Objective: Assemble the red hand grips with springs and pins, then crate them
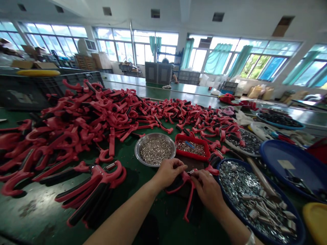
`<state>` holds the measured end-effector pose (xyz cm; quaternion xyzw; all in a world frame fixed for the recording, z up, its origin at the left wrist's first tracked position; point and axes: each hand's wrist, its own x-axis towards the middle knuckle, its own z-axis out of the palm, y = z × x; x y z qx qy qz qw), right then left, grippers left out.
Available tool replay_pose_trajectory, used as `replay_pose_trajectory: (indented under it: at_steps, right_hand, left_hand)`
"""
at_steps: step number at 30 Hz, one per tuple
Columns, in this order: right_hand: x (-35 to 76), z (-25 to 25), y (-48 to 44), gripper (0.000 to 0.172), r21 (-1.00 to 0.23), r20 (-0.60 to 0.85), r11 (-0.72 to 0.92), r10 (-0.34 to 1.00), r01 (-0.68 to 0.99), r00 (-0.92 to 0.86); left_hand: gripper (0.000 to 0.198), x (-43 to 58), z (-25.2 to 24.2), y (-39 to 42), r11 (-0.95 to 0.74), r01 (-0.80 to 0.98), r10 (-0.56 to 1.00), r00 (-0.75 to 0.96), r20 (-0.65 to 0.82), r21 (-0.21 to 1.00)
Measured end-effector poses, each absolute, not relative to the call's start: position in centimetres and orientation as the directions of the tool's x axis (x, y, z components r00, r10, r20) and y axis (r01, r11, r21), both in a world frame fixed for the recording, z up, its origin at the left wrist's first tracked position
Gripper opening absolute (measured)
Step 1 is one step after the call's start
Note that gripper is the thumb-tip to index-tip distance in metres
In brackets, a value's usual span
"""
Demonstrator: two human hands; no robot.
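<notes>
My left hand (169, 172) and my right hand (208, 189) meet over a red and black plastic handle (187, 197) that lies on the green table. Both hands are closed on it, fingers pinched near a small metal part at its top. Just beyond my hands stand a round metal bowl (155, 149) of small metal pieces and a red tray (192, 147) of similar bits. A blue basin (258, 200) of metal springs and washers sits right beside my right hand.
A big heap of red and black handles (102, 115) covers the table's left and middle. Assembled handles (94, 190) lie at front left. More basins (293, 166) and a yellow one (316, 221) stand on the right. A person (175, 78) is far behind.
</notes>
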<state>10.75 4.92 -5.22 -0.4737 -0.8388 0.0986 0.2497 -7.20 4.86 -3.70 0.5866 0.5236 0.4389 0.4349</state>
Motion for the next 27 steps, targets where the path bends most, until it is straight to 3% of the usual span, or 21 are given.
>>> replay_pose_trajectory:
  at_steps: [7,13,15,18,22,24,27]
  right_hand:
    - [11.0,-5.2,5.1,0.015,-0.355,0.302,0.573,0.818,0.739,-0.489]
    - [11.3,-5.1,5.3,0.016,-0.318,0.318,0.609,0.791,0.727,-0.523]
    - [11.1,-5.3,5.2,0.017,-0.239,0.356,0.631,0.764,0.738,-0.538]
    - [10.9,-5.9,4.8,0.021,-0.019,0.421,0.647,0.697,0.763,-0.58]
    - [10.6,-6.2,4.5,0.022,0.205,0.435,0.606,0.647,0.769,-0.626]
    - [10.6,-5.8,4.5,0.022,0.22,0.4,0.621,0.646,0.752,-0.65]
    - [11.0,-5.2,4.5,0.022,0.125,0.35,0.669,0.661,0.733,-0.664]
  left_hand:
    - [0.021,-7.4,-3.2,4.8,-0.025,0.268,0.992,0.129,-0.01,0.963]
    - [0.021,-7.2,-4.7,5.1,-0.09,0.365,0.99,0.132,0.044,0.927]
    - [0.02,-7.1,-4.9,5.1,-0.14,0.435,0.987,0.135,0.09,0.889]
    - [0.019,-6.9,-4.6,4.8,-0.221,0.573,0.975,0.153,0.163,0.789]
    - [0.02,-6.5,-4.1,4.4,-0.234,0.637,0.972,0.164,0.167,0.734]
    - [0.021,-6.5,-4.1,4.3,-0.222,0.648,0.975,0.149,0.166,0.728]
    - [0.02,-6.6,-4.1,4.4,-0.234,0.664,0.972,0.143,0.186,0.71]
